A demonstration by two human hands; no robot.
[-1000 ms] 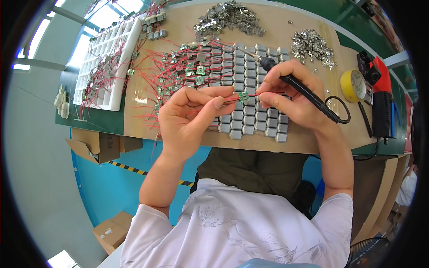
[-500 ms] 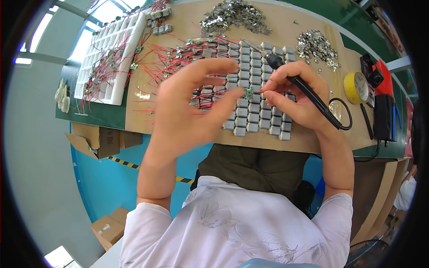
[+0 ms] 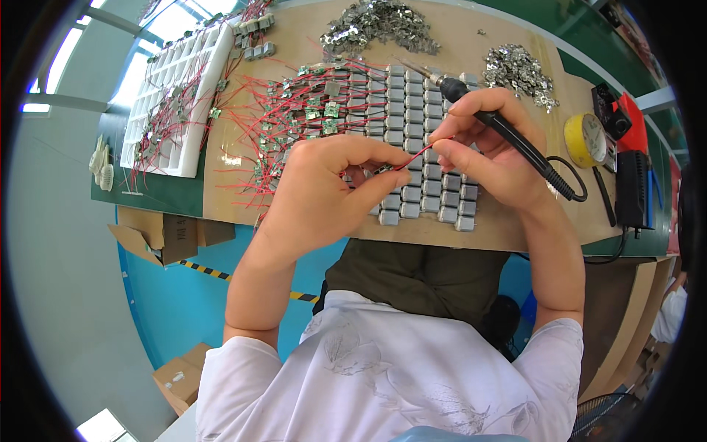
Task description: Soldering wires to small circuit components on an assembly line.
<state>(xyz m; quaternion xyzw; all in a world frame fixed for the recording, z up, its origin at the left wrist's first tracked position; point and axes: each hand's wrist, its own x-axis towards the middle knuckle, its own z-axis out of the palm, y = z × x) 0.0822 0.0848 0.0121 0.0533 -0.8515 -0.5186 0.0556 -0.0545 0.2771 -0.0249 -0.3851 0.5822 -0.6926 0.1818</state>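
Observation:
My left hand (image 3: 317,188) is closed in a pinch on a small circuit board (image 3: 384,169), mostly hidden by the fingertips. Red wire (image 3: 420,155) stretches from it to my right hand (image 3: 497,147), where thumb and forefinger pinch it. That same hand also holds a soldering iron (image 3: 454,90), its black handle lying across the fingers and its metal tip pointing up and left. Beneath both hands, rows of small silver motors (image 3: 411,129) cover the table. Green circuit boards with red wires (image 3: 331,110) lie over the left-hand rows.
A white compartment tray (image 3: 190,140) with wired boards stands at left. Piles of metal pieces (image 3: 379,28) and smaller metal parts (image 3: 517,74) lie at the far side. To the right are yellow tape (image 3: 584,141) and a black box (image 3: 632,190) with a cord.
My left hand has come down and closed on the circuit board, which hung from the wire at my right hand. The right hand has barely moved, still holding the soldering iron.

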